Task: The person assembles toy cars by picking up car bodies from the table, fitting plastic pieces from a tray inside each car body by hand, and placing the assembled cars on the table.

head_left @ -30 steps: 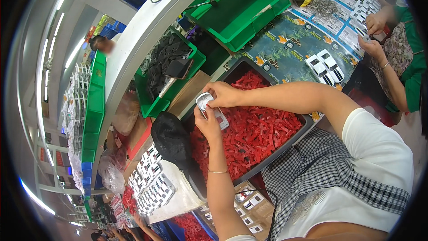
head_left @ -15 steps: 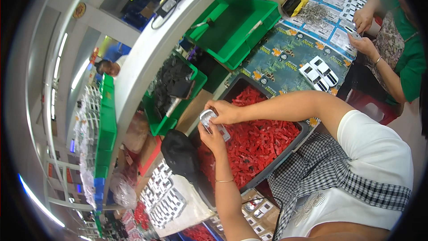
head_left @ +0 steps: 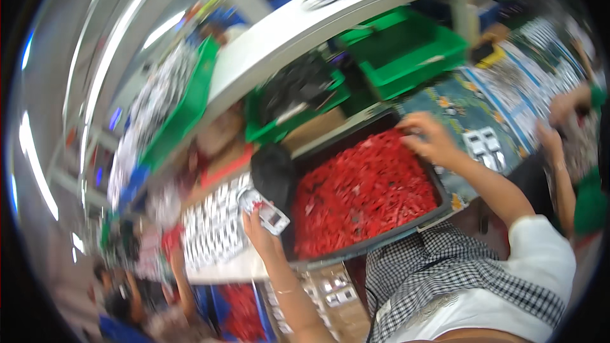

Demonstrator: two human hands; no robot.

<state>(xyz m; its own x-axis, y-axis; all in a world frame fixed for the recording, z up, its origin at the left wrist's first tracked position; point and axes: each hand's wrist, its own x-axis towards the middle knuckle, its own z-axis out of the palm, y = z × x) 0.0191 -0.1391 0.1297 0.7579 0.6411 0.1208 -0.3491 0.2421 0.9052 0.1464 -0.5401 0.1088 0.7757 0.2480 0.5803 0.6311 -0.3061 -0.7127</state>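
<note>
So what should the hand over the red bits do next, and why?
Probably dip down and pinch a few red pieces. The right hand rests at the far edge of the black tray, apparently empty, while the left hand holds a small white part.

White short-sleeved top, black-and-white checked apron, thin bracelet on left wrist, bare forearms

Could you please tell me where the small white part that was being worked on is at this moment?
In the head view the small white part is in the left hand, lower left of centre, just left of the black tray of red pieces.
</note>
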